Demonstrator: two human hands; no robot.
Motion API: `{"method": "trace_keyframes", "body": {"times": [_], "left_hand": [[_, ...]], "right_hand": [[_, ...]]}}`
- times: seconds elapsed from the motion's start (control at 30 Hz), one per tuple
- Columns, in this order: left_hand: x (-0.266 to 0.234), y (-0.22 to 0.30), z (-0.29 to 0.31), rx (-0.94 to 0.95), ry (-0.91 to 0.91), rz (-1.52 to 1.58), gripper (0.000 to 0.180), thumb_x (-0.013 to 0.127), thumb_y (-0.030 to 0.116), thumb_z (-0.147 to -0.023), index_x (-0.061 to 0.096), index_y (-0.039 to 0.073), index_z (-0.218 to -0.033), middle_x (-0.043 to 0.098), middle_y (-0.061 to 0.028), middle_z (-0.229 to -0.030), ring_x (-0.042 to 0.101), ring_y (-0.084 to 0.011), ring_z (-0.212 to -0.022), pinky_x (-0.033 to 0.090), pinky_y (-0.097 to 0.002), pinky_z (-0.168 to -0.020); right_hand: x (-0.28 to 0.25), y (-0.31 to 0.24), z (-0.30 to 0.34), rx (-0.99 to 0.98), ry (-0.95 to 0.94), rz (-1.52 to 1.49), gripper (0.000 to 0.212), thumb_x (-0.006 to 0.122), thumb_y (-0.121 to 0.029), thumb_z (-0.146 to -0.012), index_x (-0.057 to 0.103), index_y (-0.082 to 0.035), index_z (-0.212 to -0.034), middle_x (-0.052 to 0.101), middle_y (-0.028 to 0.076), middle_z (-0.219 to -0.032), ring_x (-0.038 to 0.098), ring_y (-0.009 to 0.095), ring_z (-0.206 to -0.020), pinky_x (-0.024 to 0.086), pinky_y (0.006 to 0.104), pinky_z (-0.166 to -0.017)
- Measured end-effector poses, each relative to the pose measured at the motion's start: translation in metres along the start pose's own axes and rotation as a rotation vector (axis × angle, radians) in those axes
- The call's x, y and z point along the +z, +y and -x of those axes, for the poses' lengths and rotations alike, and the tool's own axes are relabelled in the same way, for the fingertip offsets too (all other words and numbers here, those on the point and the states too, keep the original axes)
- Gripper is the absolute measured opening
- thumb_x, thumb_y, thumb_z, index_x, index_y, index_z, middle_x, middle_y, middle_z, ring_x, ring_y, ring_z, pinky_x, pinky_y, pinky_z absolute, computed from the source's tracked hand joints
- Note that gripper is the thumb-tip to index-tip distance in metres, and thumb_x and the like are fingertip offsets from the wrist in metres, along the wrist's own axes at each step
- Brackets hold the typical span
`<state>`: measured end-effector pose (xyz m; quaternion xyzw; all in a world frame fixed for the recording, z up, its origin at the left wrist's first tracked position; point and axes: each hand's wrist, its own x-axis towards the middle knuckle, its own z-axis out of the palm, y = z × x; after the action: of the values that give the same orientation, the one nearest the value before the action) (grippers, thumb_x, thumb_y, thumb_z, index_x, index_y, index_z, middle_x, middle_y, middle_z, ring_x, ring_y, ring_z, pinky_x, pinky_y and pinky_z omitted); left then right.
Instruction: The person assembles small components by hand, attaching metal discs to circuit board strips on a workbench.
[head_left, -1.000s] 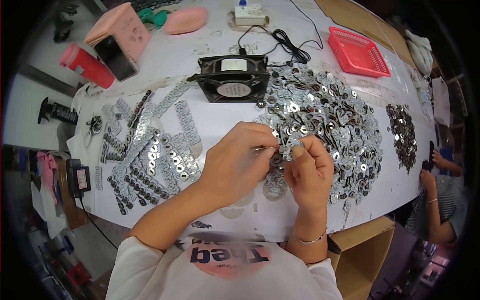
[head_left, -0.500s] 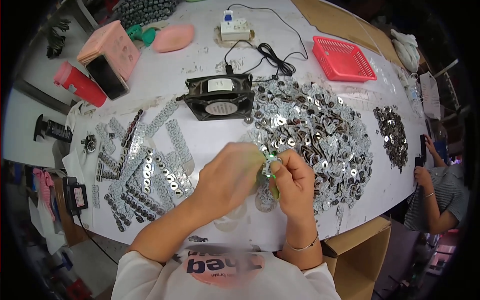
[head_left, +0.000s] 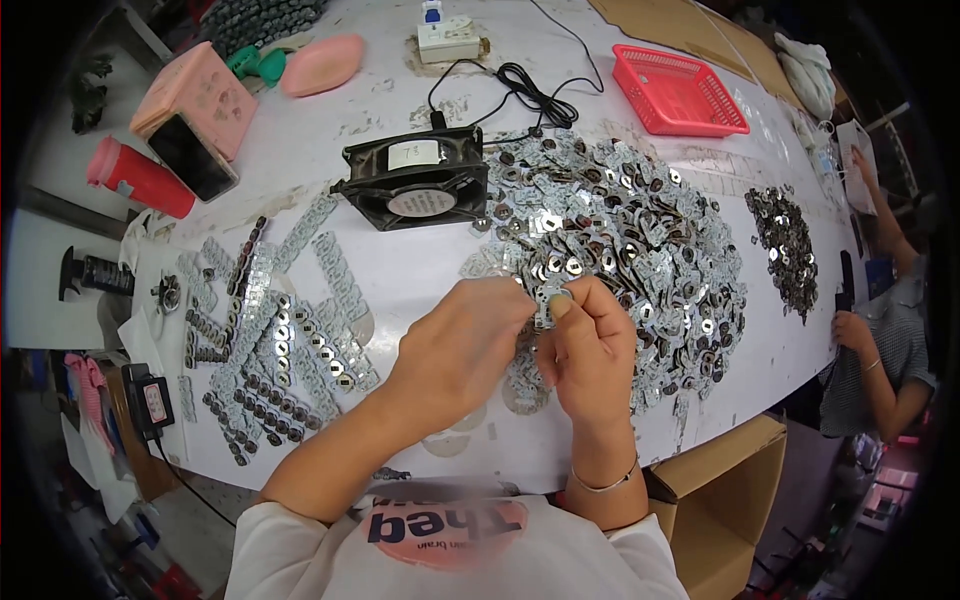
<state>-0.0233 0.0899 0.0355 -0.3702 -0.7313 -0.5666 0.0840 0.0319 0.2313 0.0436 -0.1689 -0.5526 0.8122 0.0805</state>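
Pinched between thumb and fingers of my right hand (head_left: 592,345) is a small silvery metal part (head_left: 547,303), flat and partly covered. Close against its left side, my left hand (head_left: 462,335) is curled with its fingertips together; what they grip is hidden, and the hand is slightly blurred. Just beyond both hands spreads a large heap of similar small metal parts (head_left: 640,260), some with dark round pieces. To the left lie rows of such parts (head_left: 300,340) lined up in strips, some overlapping.
A black fan (head_left: 415,185) stands behind my hands, its cable (head_left: 535,95) running to a white power socket (head_left: 448,40). A pink basket (head_left: 675,90) sits far right, near a smaller pile of parts (head_left: 782,250). Another person's arm (head_left: 875,370) reaches in at right; a cardboard box (head_left: 715,480) stands below.
The green glow around the part in my fingers is gone. My left hand is less blurred and stays beside my right. At right, the other person's far arm has risen.
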Motion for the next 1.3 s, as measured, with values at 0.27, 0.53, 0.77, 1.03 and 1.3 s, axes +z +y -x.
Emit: {"method": "trace_keyframes", "body": {"times": [0.27,0.53,0.77,1.03,1.3], "left_hand": [[-0.016,-0.007,0.022,-0.430,0.009,0.259,0.024,0.060,-0.005,-0.085,0.061,0.000,-0.109,0.059,-0.0106,-0.106,0.061,-0.0199,-0.094,0.052,-0.0295,-0.079],[-0.049,-0.006,0.040,-0.756,0.039,0.615,0.022,0.064,-0.001,-0.088,0.061,-0.003,-0.110,0.067,-0.0089,-0.099,0.065,-0.0109,-0.080,0.055,-0.0245,-0.074],[-0.067,-0.010,0.056,-0.856,-0.073,0.629,0.017,0.068,-0.002,-0.083,0.064,-0.003,-0.099,0.069,-0.0087,-0.087,0.066,-0.0118,-0.075,0.054,-0.0236,-0.070],[-0.074,-0.019,0.067,-0.872,-0.071,1.120,0.018,0.072,0.000,-0.080,0.066,-0.001,-0.097,0.070,-0.0088,-0.089,0.067,-0.0138,-0.076,0.055,-0.0270,-0.070],[-0.062,-0.017,0.060,-0.296,0.118,0.105,0.018,0.073,0.000,-0.077,0.070,0.002,-0.095,0.069,-0.0105,-0.097,0.068,-0.0202,-0.085,0.054,-0.0284,-0.074]], "right_hand": [[-0.029,0.000,-0.015,-0.326,0.162,0.914,0.013,0.069,-0.007,-0.087,0.061,0.000,-0.079,0.052,-0.005,-0.059,0.041,0.001,-0.055,0.031,0.0191,-0.048],[0.001,0.005,0.003,-0.037,-0.309,0.580,0.012,0.068,-0.006,-0.086,0.072,0.001,-0.095,0.064,0.002,-0.067,0.051,0.004,-0.057,0.039,0.0205,-0.049],[0.007,0.007,0.001,0.133,-0.500,0.578,0.013,0.067,-0.008,-0.086,0.072,0.000,-0.094,0.066,0.002,-0.067,0.051,0.004,-0.057,0.039,0.0212,-0.049],[0.025,0.019,0.008,0.271,-0.514,0.225,0.010,0.060,-0.008,-0.090,0.062,-0.001,-0.084,0.053,-0.005,-0.063,0.043,0.002,-0.056,0.033,0.0201,-0.050],[0.034,0.035,0.006,0.003,-0.265,0.409,0.015,0.057,-0.007,-0.092,0.054,-0.003,-0.078,0.043,-0.008,-0.063,0.033,0.000,-0.059,0.028,0.0183,-0.051]]}}
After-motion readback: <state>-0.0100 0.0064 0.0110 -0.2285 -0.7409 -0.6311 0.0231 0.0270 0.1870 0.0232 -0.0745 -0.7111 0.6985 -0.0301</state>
